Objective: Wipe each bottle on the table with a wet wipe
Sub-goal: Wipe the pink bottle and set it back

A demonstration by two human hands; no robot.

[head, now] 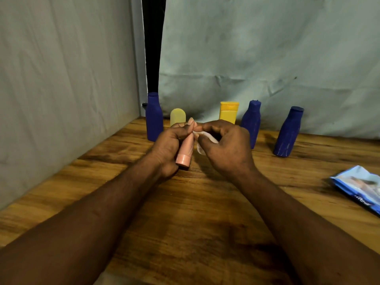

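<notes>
Left hand [167, 145] grips pink tube [185, 150]; right hand [225, 147] pinches wet wipe [202, 144] vs. its tip, mid-wipe. Next prob.: blue bottle [153, 117] behind tube.

The table [185, 202] is wood with dark grain and a slight sheen. The blue bottles [154, 118] look matt plastic, as does the pink tube [186, 150]. The far backdrop [246, 58] is creased matt cloth. The wipes packet [359, 186] at right is glossy film.
</notes>
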